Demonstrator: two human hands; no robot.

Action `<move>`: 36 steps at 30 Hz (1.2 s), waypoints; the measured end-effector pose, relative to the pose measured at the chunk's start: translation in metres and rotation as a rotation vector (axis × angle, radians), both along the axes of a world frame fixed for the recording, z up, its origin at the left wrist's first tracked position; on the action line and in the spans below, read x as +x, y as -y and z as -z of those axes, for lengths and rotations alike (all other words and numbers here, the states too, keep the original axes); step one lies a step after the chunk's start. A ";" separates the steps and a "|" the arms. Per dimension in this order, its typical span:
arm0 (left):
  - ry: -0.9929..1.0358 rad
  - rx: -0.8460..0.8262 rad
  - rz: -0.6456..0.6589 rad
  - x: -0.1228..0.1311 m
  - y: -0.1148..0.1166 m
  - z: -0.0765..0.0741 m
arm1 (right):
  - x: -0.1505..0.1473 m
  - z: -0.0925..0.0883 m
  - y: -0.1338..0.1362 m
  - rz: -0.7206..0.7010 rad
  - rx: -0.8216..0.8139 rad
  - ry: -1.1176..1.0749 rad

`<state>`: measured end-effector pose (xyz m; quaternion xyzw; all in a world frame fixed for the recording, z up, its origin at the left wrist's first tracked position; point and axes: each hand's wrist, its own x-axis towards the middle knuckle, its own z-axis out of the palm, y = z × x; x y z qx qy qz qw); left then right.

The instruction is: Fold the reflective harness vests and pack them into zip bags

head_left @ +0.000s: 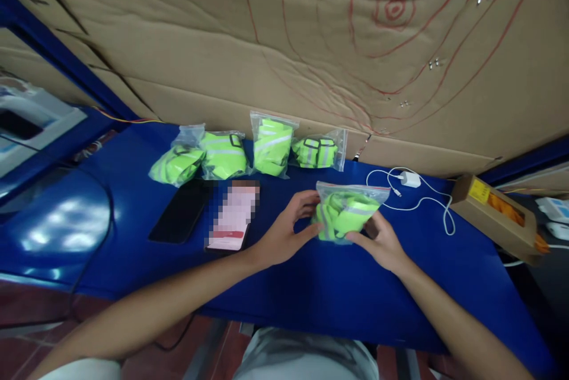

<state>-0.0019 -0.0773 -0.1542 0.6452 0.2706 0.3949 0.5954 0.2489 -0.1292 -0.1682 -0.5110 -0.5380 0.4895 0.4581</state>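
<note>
A clear zip-lock bag (347, 212) packed with folded neon-green fabric and silver reflective strips is held upright just over the blue table. My right hand (382, 243) grips its right side, thumb in front and fingers partly hidden behind. At the bag's left edge, my left hand (293, 229) has its thumb against the plastic and its fingers curled around that side. Behind, along the cardboard, are similar bags: a slumped one (178, 163), one with a black-edged piece (225, 156), an upright one (272, 147) and one on its side (316, 153).
Left of my hands lie a black phone (178, 214) and a lit phone (233, 217) with a blurred screen. A white charger (409, 179) with a loose cable and a brown box (498, 214) are on the right. A cardboard wall (200, 42) rises behind the blue table (333, 291).
</note>
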 end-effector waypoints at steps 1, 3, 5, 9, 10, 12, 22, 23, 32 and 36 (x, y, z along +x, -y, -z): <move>-0.053 0.021 -0.022 0.000 0.001 0.000 | 0.004 -0.002 -0.006 0.039 0.027 0.018; -0.167 0.047 -0.025 -0.001 0.004 0.002 | 0.016 -0.007 -0.021 0.123 0.092 0.063; -0.248 0.074 0.015 -0.002 0.006 0.006 | 0.029 -0.014 -0.040 0.200 0.161 0.106; -0.278 0.136 0.045 -0.003 0.005 0.015 | 0.053 -0.029 -0.076 0.273 0.237 0.108; -0.272 0.141 0.043 -0.002 0.004 0.016 | 0.057 -0.031 -0.084 0.285 0.251 0.111; -0.262 0.145 0.040 -0.001 0.002 0.018 | 0.063 -0.030 -0.098 0.294 0.277 0.156; -0.268 0.196 0.025 0.000 0.002 0.021 | 0.070 0.007 -0.125 0.470 0.528 0.440; -0.273 0.206 0.015 0.000 0.002 0.021 | 0.072 0.009 -0.124 0.500 0.565 0.504; -0.492 0.414 -0.457 -0.060 -0.067 -0.045 | 0.059 0.012 -0.107 0.668 0.825 0.933; -0.722 0.385 -0.778 -0.134 -0.100 -0.058 | 0.054 0.015 -0.106 0.642 0.837 0.961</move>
